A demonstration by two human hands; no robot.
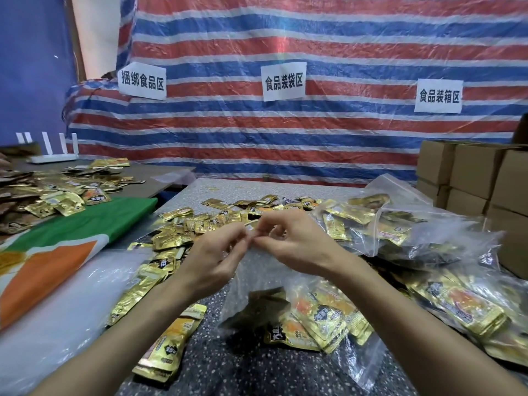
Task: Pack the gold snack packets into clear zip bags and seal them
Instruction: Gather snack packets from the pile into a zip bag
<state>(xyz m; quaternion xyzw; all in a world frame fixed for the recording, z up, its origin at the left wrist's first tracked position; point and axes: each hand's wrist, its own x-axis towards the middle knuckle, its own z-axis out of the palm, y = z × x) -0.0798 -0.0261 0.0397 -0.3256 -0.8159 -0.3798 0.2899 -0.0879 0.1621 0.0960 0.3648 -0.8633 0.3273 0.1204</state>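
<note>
Both hands meet at one spot. The left hand [217,255] and right hand [297,247] each pinch the top edge of a clear plastic zip bag [257,281] between thumb and fingertips, narrow grips touching one another. The bag falls away below the pinch toward the person, with gold foil snack packets [323,315] bunched low in it, under the right wrist, on the speckled grey table [228,364]. Its zip strip seems to run sideways from the pinch, so sealing likely means sliding the hands apart along it. Neither hand is nearer. Whether any of it is pressed closed, I cannot tell.
</note>
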